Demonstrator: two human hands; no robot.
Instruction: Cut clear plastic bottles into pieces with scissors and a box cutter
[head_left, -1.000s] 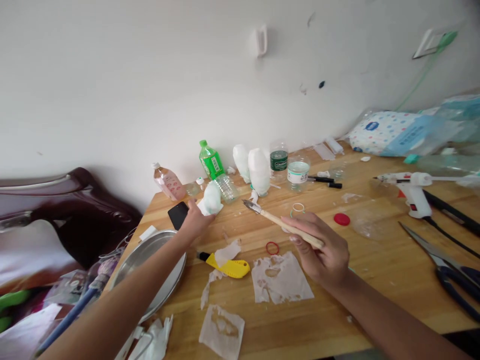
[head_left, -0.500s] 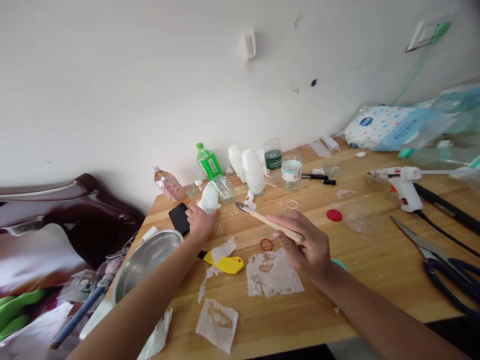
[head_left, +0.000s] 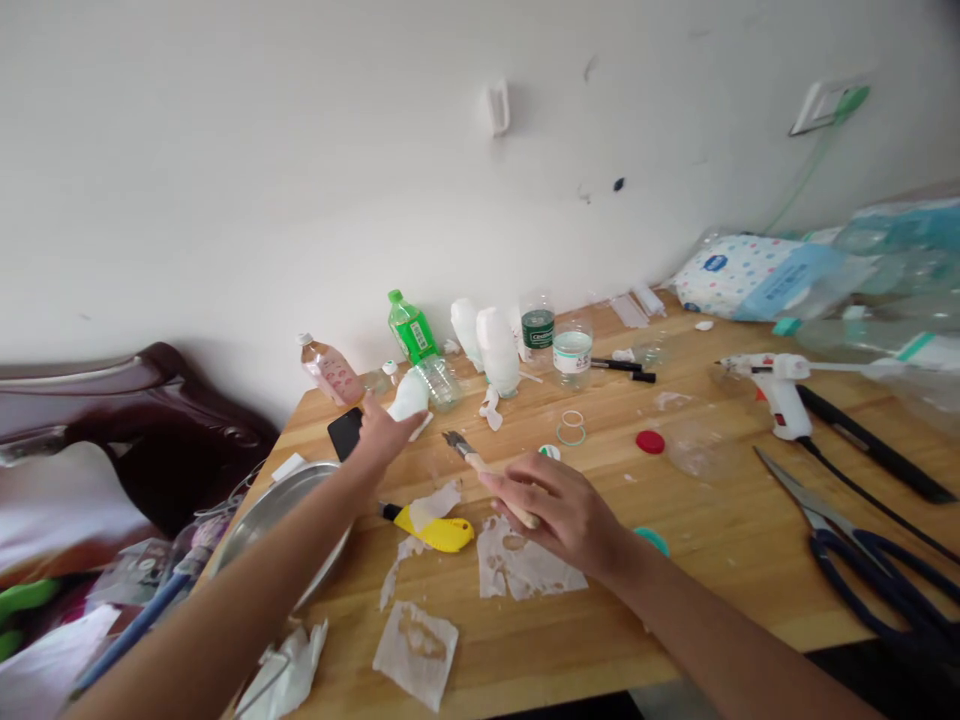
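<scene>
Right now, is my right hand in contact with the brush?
Touching. The head view shows the right hand gripping the brush, with fingers across its pale handle.

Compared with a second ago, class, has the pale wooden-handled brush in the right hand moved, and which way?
Yes: judged against the yellow plastic utility knife, the brush has shifted leftward and lower in the picture, nearer that knife.

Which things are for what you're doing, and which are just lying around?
In use, it seems: brush, in the right hand; white shape, by the left hand.

Probably just lying about: phone, scissors, glue gun, red cap.
</scene>
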